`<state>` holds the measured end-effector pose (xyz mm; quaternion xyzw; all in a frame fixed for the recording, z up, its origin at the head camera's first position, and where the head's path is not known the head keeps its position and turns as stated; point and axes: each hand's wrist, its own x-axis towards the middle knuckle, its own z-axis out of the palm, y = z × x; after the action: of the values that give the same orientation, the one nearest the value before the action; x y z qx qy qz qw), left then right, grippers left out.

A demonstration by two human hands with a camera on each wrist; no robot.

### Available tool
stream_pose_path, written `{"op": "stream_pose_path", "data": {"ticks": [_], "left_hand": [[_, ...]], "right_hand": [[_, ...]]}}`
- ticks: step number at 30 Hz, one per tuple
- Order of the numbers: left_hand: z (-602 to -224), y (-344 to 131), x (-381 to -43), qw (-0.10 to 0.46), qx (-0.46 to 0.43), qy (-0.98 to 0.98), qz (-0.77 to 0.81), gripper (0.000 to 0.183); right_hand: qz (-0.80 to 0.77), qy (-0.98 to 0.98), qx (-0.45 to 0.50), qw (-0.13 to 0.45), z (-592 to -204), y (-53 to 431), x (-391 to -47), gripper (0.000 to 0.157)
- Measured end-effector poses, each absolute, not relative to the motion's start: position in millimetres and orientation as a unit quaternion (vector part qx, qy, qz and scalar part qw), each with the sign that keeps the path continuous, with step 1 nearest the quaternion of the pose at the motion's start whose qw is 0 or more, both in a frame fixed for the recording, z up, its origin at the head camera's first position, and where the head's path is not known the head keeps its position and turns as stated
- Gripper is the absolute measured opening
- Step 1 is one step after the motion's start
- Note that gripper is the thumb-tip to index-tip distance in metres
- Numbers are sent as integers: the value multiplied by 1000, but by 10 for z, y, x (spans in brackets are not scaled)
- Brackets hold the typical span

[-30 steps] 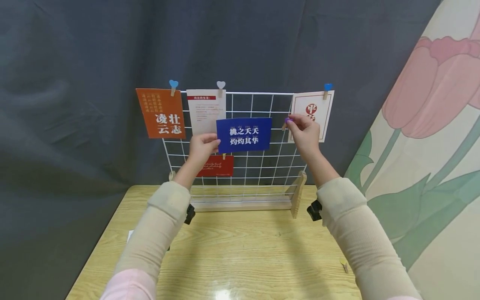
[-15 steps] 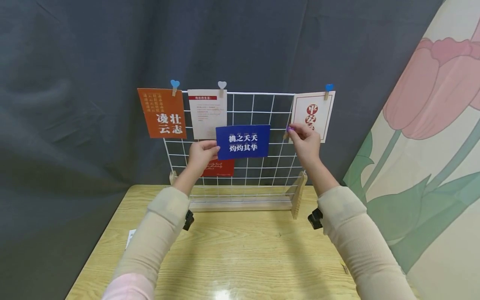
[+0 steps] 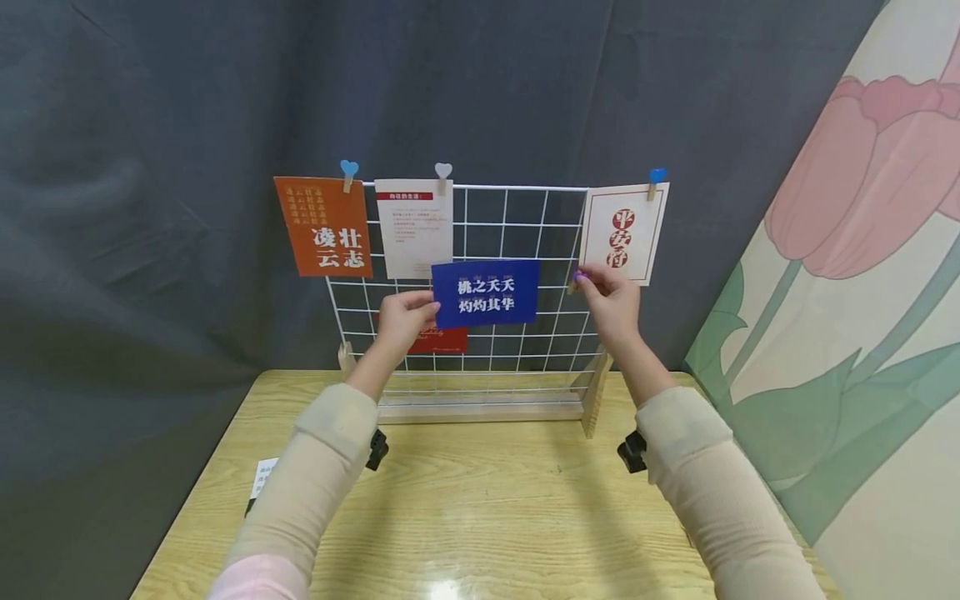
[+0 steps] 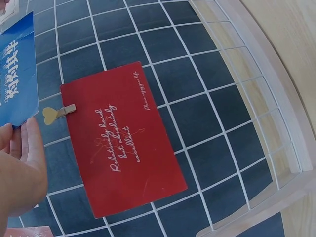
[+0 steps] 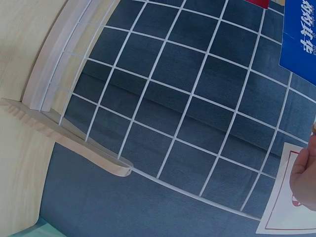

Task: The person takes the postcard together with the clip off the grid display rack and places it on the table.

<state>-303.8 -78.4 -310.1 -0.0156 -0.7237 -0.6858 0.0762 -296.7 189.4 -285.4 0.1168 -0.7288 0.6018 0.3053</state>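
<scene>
My left hand (image 3: 405, 323) pinches the left edge of a blue card (image 3: 486, 293) with white characters, held in front of a white wire grid (image 3: 525, 208). Between the thumb and fingertips of my right hand (image 3: 615, 307) is a small wooden clothespin with a purple top (image 3: 579, 276), just right of the blue card and by the lower edge of a white card (image 3: 626, 225). A red card (image 4: 123, 143) hangs lower on the grid from a clothespin with a yellow heart (image 4: 50, 116); the blue card covers part of it in the head view.
An orange card (image 3: 326, 225) and a white printed card (image 3: 412, 225) hang at the grid's upper left from heart clothespins. The grid stands in a wooden base (image 3: 480, 412) on the table (image 3: 480, 500). Another card (image 3: 262, 477) lies partly under the left sleeve.
Both hands have moved lower in front of the grid, bringing the blue card and the purple clothespin down. The blue card now overlaps more of the red card.
</scene>
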Motion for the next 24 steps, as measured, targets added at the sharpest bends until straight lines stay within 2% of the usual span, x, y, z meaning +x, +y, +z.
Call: {"op": "stream_pose_path", "data": {"ticks": [9, 24], "left_hand": [[-3195, -780, -3020, 71, -14, -707, -703, 23], [-3335, -816, -2985, 69, 1, -705, -706, 23]], "right_hand": [[601, -731, 108, 305, -2911, 1880, -2942, 16], [593, -746, 103, 286, -2855, 1787, -2712, 17]]}}
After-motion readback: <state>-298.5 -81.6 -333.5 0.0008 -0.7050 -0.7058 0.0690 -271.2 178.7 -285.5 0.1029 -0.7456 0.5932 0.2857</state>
